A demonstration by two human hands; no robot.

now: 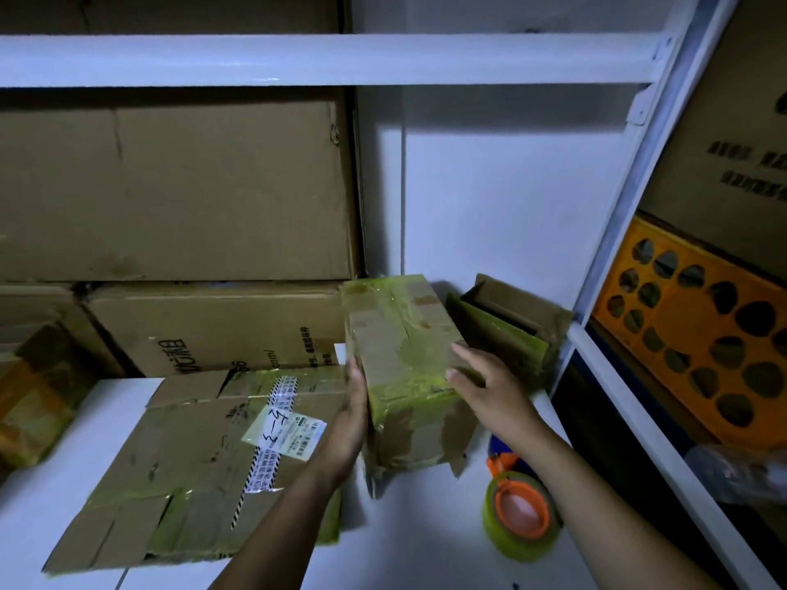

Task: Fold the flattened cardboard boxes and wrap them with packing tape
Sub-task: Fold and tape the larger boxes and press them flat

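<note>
A folded cardboard box (400, 355) wrapped in yellowish tape stands on the white shelf surface (426, 525). My left hand (351, 415) presses flat against its left side with straight fingers. My right hand (485, 381) lies on its right upper edge, fingers loosely bent over the corner. A loose cardboard flap hangs at the box's near bottom. A flattened taped box (204, 462) with a white label lies to the left. A roll of packing tape (521, 515) on an orange dispenser rests at the right, near my right forearm.
Large cardboard cartons (179, 189) are stacked behind on the left. A smaller open taped box (506, 330) leans in the back right corner. A white shelf beam (323, 57) runs overhead. An orange perforated crate (698, 334) sits beyond the right upright.
</note>
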